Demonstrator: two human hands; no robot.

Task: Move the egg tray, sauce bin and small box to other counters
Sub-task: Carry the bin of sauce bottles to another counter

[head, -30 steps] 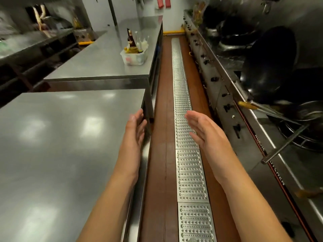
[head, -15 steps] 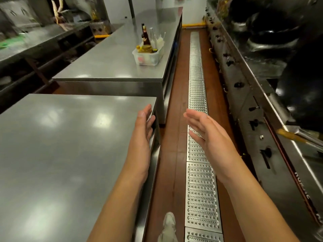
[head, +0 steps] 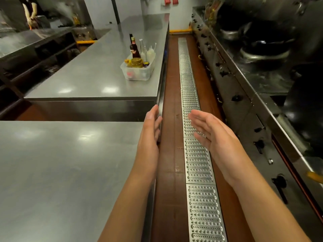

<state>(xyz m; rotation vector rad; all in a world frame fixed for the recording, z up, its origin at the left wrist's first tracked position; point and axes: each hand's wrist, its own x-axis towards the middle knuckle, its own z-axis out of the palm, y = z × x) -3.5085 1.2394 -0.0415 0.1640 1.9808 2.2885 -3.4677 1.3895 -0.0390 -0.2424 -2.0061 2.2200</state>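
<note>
Walked the aisle toward the sauce bin, both hands empty and spread to take it.

Largest first: stood between the near steel counter (head: 61, 168) on the left and the cooking range (head: 262, 105) on the right, over a perforated floor drain (head: 197, 154) down the aisle. Ahead, separated from the near one by a gap, lay the far counter (head: 97, 81). Sat near its right edge, close to the aisle and so probably easy to reach in passing: the sauce bin (head: 138, 71), a translucent tub crowded with upright bottles and jars. Held out in front, palms facing each other, fingers straight and relaxed, gripping nothing: left hand (head: 150, 130) and right hand (head: 212, 135), likely pre-shaped for the bin's two sides. Saw no egg tray or small box anywhere.
</note>
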